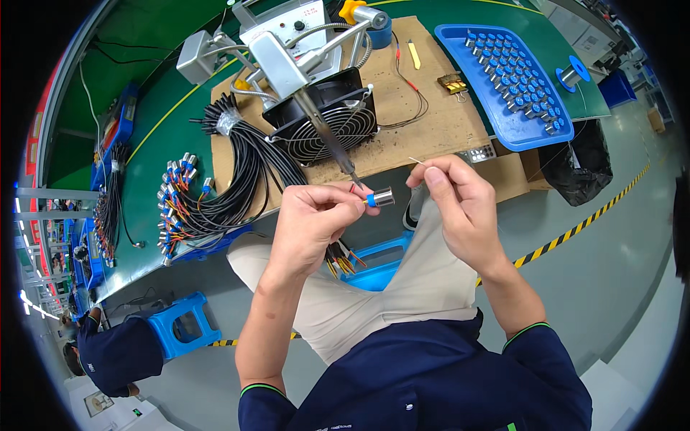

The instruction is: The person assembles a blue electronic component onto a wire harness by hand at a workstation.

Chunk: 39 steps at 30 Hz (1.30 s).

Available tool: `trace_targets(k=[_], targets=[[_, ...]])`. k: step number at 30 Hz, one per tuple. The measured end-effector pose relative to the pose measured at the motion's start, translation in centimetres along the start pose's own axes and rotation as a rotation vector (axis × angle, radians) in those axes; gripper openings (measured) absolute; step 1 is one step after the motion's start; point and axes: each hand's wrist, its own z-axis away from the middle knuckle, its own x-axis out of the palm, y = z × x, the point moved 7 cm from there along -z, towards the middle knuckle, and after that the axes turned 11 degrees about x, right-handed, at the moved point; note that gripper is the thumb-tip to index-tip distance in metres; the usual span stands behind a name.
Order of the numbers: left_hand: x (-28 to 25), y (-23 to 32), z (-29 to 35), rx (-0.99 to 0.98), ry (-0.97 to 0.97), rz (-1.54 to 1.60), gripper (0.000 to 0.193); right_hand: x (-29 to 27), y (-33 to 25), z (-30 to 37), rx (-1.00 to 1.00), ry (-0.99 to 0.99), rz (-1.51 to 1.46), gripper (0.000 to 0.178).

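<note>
My left hand (316,219) pinches a small silver metal cylinder with a blue collar (382,197), held sideways above my lap. A soldering iron (327,133) hangs from a metal stand, its tip pointing down right at the blue end; whether they touch I cannot tell. A short reddish wire end shows by my left fingertips. To the right, my right hand (460,208) pinches a thin, light-coloured wire, probably solder (415,160), its tip pointing left, apart from the cylinder. Below my left hand hang loose black cables with coloured wire ends (341,258).
A black fan (323,118) stands behind the iron on cardboard (410,108). Bundled black cables (251,144) and finished-looking cylinders with wires (176,205) lie left. A blue tray (445,34) of similar cylinders, a wire spool (571,74) and a yellow cutter (414,54) lie right. Another person sits lower left.
</note>
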Motion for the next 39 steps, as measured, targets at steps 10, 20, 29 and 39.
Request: trace_targets(k=[10, 20, 29, 39], targets=[[-0.1, 0.9, -0.6, 0.031, 0.062, -0.099, 0.011, 0.2, -3.6, 0.6, -0.216, 0.127, 0.225, 0.007], [-0.2, 1.5, 0.0, 0.05, 0.118, -0.128, 0.013, 3.2, -3.6, 1.3, -0.266, 0.154, 0.301, 0.009], [0.4, 1.8, -0.1, 0.112, 0.15, -0.143, 0.008, 3.7, -3.9, 1.5, -0.404, 0.227, 0.396, 0.014], [0.2, 1.6, 0.1, 0.054, 0.152, -0.124, 0.013, 3.8, -3.7, 1.5, -0.411, 0.269, 0.395, 0.014]])
